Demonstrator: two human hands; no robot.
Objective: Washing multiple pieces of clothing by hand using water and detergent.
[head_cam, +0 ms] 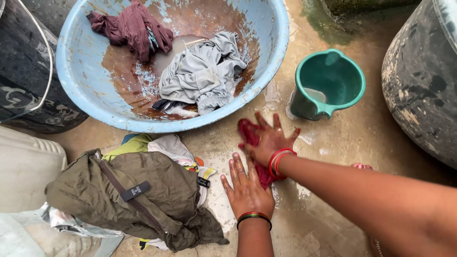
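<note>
My right hand (269, 140) presses flat, fingers spread, on a small red cloth (248, 133) lying on the wet concrete floor. Red bangles circle that wrist. My left hand (245, 188) rests open on the floor just beside the cloth's near end, fingers together and pointing away from me, with coloured bangles at the wrist. Part of the red cloth shows between the two hands; the rest is hidden under my right palm.
A large blue basin (273, 52) holds a grey garment (204, 71) and a maroon garment (135, 28). A green plastic mug (328, 83) stands right of it. An olive garment (138, 195) tops a clothes pile at left. Dark drums (419, 76) flank the scene.
</note>
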